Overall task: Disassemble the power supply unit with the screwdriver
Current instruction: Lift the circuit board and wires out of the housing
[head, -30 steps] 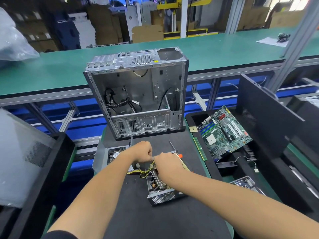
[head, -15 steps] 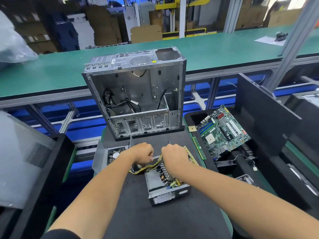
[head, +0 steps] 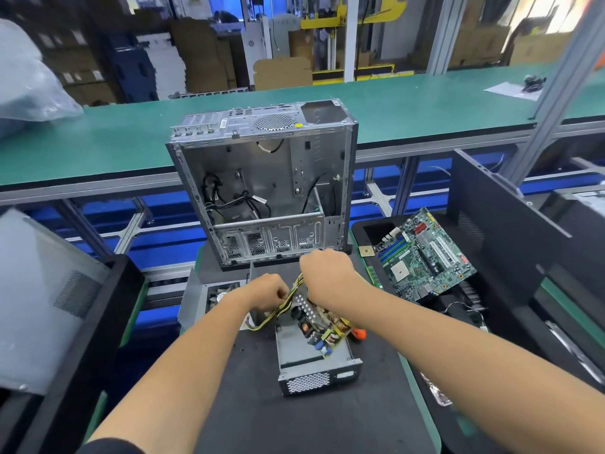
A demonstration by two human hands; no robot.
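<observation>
Centrally, power supply casing (head: 312,358) holding tilted circuit board (head: 322,326), left hand (head: 266,291) pinching yellow cables (head: 284,304), right hand (head: 327,276) curled round board's upper end, motherboard (head: 425,255) in right tray (head: 363,229).

No text, brand, number or sign can be read. The open computer case (head: 262,185) carries a white sticker and a small yellow sticker on its top panel, both too blurred to make out. To the right of the case, the green motherboard (head: 425,253) bears printing too small to read. Behind the case, labels on the stacked cardboard boxes (head: 203,57) are also illegible
</observation>
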